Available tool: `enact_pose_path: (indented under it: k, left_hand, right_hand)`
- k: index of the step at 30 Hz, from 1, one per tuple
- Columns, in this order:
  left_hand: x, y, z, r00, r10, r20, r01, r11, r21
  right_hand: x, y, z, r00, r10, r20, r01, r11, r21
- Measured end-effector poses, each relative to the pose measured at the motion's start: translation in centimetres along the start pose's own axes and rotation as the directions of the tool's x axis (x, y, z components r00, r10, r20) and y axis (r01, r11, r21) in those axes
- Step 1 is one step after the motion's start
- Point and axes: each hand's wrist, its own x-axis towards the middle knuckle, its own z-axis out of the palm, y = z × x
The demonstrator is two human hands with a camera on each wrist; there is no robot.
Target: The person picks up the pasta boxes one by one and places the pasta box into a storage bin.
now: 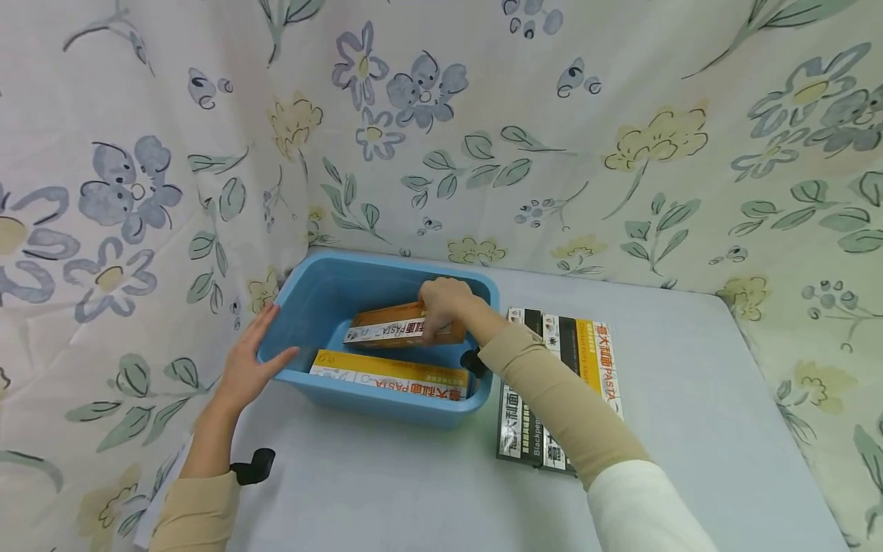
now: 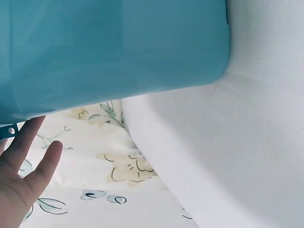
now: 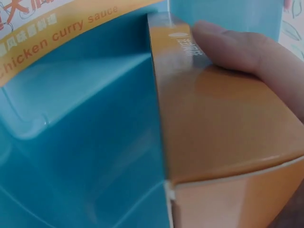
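Observation:
My right hand reaches into a blue plastic bin and grips an orange-brown pasta box near its right end. In the right wrist view the thumb lies along the side of this pasta box; the other fingers are mostly hidden. A yellow-and-white pasta box lies along the bin's near wall, and its "Chicken curry sauce" lettering shows in the right wrist view. My left hand rests at the bin's left rim, fingers spread and fairly straight. The left wrist view shows its fingertips against the bin wall.
Right of the bin, several pasta boxes lie side by side on the white table, including a black one and a yellow one. My right forearm crosses over them. A flowered cloth hangs behind and to the left.

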Motion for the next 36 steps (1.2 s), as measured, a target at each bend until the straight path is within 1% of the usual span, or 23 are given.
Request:
enact_pose_path:
  k: [5,9,13,17,21,25,30,34,36]
  left_hand:
    - [0.0,0.0,0.1,1.0,-0.001,-0.004,0.001,1.0,-0.002]
    - [0.0,0.1,0.0,1.0,-0.008,-0.008,0.008,1.0,0.001]
    - [0.0,0.0,0.1,1.0,-0.009,-0.007,0.009,1.0,0.004]
    - [0.0,0.1,0.1,1.0,-0.012,-0.004,0.012,1.0,0.001]
    - [0.0,0.3,0.0,1.0,-0.02,-0.001,0.02,1.0,0.001]
    - [-0.1,0.4,0.0,1.0,-0.03,-0.001,0.03,1.0,0.006]
    - [-0.1,0.4,0.0,1.0,-0.028,-0.004,0.028,1.0,0.012]
    - [-0.1,0.4,0.2,1.0,-0.018,-0.01,0.018,1.0,0.014]
    - [-0.1,0.4,0.2,1.0,-0.015,-0.014,0.016,1.0,0.015]
  right_hand:
    - [0.3,-0.8,-0.2,1.0,-0.006,0.005,0.006,0.999,-0.053]
    - [0.7,-1.6,-0.4,1.0,-0.014,0.025,0.016,0.996,-0.093]
    - [0.9,-2.1,-0.1,0.999,-0.013,0.041,0.017,0.996,-0.093]
    - [1.1,-2.0,0.3,0.998,0.01,0.066,-0.005,0.996,-0.086]
    - [1.1,-1.4,0.3,0.997,0.038,0.064,-0.032,0.996,-0.087]
    - [0.5,-0.5,0.0,0.998,0.037,0.046,-0.036,0.999,-0.034]
    - [-0.5,0.4,-0.2,1.0,0.013,-0.013,-0.012,0.996,0.087]
    - [-1.4,0.9,-0.3,0.996,-0.029,-0.088,0.047,0.976,0.214]
    - [-2.0,1.1,-0.5,0.989,-0.049,-0.136,0.085,0.959,0.271]
